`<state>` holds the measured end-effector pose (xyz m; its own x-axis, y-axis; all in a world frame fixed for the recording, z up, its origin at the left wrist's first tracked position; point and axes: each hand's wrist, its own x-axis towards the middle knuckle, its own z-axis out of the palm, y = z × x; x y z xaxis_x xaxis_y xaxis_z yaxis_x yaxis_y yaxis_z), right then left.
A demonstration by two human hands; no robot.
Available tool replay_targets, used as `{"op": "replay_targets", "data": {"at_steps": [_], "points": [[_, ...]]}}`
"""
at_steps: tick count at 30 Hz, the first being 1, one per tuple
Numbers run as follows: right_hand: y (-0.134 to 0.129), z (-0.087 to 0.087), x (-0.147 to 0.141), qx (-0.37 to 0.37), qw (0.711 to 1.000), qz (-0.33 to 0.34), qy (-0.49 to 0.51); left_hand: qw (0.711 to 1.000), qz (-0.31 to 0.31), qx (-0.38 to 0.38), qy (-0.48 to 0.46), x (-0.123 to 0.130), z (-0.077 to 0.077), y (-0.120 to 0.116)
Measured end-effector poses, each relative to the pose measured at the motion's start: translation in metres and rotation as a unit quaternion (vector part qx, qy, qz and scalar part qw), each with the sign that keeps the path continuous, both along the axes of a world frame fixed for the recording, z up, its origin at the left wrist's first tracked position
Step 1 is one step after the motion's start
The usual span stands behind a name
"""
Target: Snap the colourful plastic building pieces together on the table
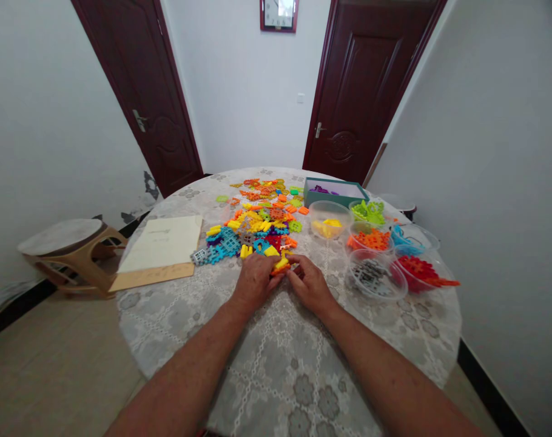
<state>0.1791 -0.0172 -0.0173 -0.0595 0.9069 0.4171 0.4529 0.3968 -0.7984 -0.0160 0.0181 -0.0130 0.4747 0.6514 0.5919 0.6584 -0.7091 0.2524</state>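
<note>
My left hand (256,278) and my right hand (310,283) meet at the near edge of a pile of plastic building pieces (230,241). Between my fingertips are joined yellow and orange building pieces (281,265), partly covered by the fingers. Both hands are closed around them, thumbs toward me. Just beyond lie blue, red, grey and yellow pieces, some of them lattice-shaped. A yellow piece (246,251) rests right beside my left hand.
On the right stand clear bowls of sorted pieces: yellow (329,226), orange (370,240), grey (375,274), red (419,271), blue and green. A green box (333,197) with purple pieces is behind them. Left lies a paper-covered board (164,243); a stool (76,249) stands beyond the table's edge.
</note>
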Motion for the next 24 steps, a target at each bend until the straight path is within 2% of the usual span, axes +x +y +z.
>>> {"op": "replay_targets", "data": {"at_steps": [6, 12, 16, 24], "points": [[-0.0009, 0.0002, 0.0051, -0.039, 0.997, 0.019, 0.061, 0.999, -0.012, 0.033, -0.004, 0.0045, 0.0086, -0.0045], [-0.0026, 0.0056, 0.0041, -0.018, 0.999, -0.006, 0.035, 0.999, -0.006, 0.040, 0.000, 0.0037, 0.0050, -0.0028], [0.0003, 0.0026, 0.0037, -0.014, 1.000, -0.001, 0.022, 0.999, -0.033, 0.021, -0.005, 0.0006, 0.0018, -0.0001], [0.0056, -0.0009, 0.0038, -0.078, 0.995, -0.013, 0.068, 0.996, -0.092, -0.013, -0.008, -0.0029, 0.0033, 0.0030]]}}
